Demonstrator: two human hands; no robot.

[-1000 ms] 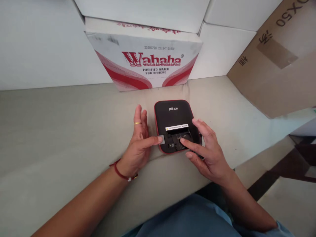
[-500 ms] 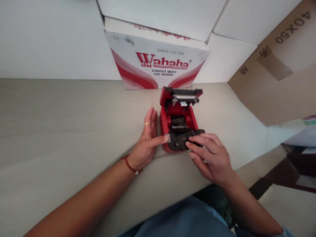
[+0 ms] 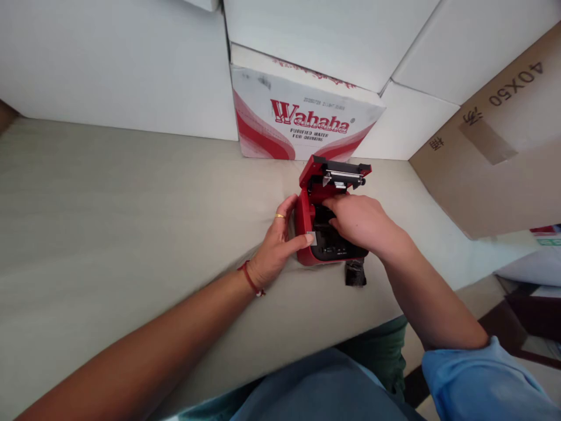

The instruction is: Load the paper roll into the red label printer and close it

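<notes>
A small red and black label printer (image 3: 304, 234) stands on the table with its lid (image 3: 337, 169) raised, a metal bar showing on the lid's underside. My left hand (image 3: 280, 237) grips the printer's left side, fingers along the outer wall and thumb on the grey front corner. My right hand (image 3: 359, 222) reaches over the right wall into the open cavity, its fingers bent. Its fingertips are partly hidden inside, so what they grasp is not clear. A crinkled, shiny black piece (image 3: 355, 273) lies on the table just below the printer's front right corner.
Behind the printer stands a white and red Wahaha water carton (image 3: 307, 128), among white boxes (image 3: 131, 64). A large brown carton (image 3: 504, 152) leans at the right. The pale table's front edge (image 3: 333, 345) runs close to my body.
My right hand has moved from the printer's front up into its cavity. The dark strip at the front has gone from there, and a black piece now shows on the table. My left hand keeps its grip.
</notes>
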